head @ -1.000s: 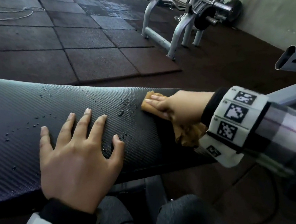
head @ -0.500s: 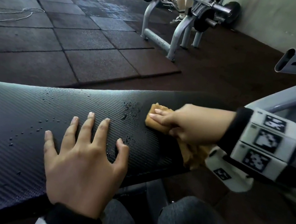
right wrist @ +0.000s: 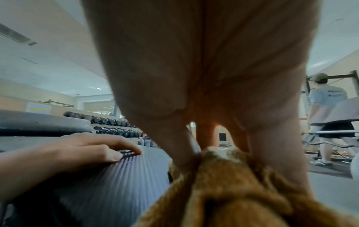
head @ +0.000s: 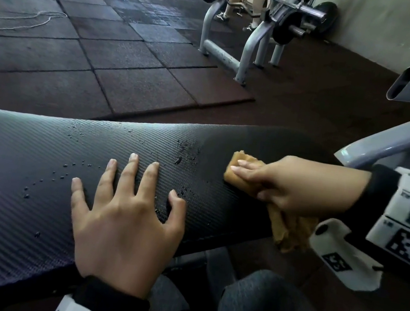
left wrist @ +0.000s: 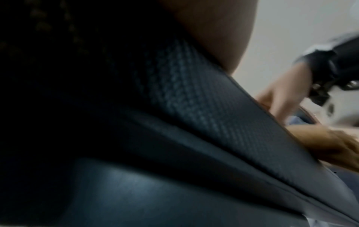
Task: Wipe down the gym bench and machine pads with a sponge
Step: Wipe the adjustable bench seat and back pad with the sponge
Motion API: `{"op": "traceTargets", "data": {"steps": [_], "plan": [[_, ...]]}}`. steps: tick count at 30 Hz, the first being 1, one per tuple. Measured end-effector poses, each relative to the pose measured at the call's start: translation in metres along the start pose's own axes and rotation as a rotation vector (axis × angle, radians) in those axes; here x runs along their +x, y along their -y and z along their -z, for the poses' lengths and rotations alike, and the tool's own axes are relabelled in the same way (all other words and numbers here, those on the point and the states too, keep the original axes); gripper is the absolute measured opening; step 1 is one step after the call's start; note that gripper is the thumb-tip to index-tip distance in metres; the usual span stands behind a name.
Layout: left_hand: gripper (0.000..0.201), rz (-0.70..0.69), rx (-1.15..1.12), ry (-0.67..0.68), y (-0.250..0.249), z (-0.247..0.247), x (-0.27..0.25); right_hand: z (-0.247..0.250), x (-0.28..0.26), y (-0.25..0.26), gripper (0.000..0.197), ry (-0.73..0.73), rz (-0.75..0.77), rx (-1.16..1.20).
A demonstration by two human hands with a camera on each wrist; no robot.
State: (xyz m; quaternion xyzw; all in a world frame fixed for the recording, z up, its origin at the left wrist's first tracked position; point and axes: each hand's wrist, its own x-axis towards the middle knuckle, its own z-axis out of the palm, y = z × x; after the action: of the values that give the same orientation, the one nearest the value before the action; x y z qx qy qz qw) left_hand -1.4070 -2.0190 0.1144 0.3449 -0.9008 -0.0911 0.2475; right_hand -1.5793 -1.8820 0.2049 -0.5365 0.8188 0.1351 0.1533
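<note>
On bench (head: 37, 155) right end: sponge (head: 239, 171), tan, soft, limp tail hanging off near edge. Right hand (head: 292, 188) grip curled over it, pressing down. Left hand (head: 125, 212) flat, fingers spread, bracing bench. Droplets (head: 182, 157) beside sponge: surface likely slick.

Two hands (head: 123, 220), one sponge (head: 242, 173), one bench (head: 24, 153)

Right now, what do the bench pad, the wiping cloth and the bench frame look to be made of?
Bench pad: black ribbed vinyl or faux leather, probably; water beads on it.
Cloth: tan, soft and fuzzy, folded and bunched under the right hand, so more like terry or microfibre than a sponge.
Frame: grey painted metal tube, likely steel, with an open hollow end.
</note>
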Motion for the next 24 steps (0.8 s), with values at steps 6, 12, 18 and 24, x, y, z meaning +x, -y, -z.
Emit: {"op": "traceTargets", "data": {"steps": [6, 12, 18, 24], "plan": [[0.055, -0.006, -0.003, -0.001, 0.000, 0.000, 0.000, 0.021, 0.041, 0.011, 0.056, -0.047, -0.008, -0.092], [0.056, 0.000, -0.006, -0.002, 0.001, 0.000, 0.000, 0.013, 0.026, -0.021, 0.050, -0.026, -0.197, -0.092], [0.054, 0.002, -0.006, -0.023, 0.001, -0.002, 0.000, -0.004, -0.006, -0.019, 0.062, 0.088, -0.216, 0.034], [0.054, -0.003, -0.016, -0.035, 0.001, -0.002, 0.000, 0.022, 0.041, -0.038, 0.040, 0.037, -0.414, -0.076]]}}
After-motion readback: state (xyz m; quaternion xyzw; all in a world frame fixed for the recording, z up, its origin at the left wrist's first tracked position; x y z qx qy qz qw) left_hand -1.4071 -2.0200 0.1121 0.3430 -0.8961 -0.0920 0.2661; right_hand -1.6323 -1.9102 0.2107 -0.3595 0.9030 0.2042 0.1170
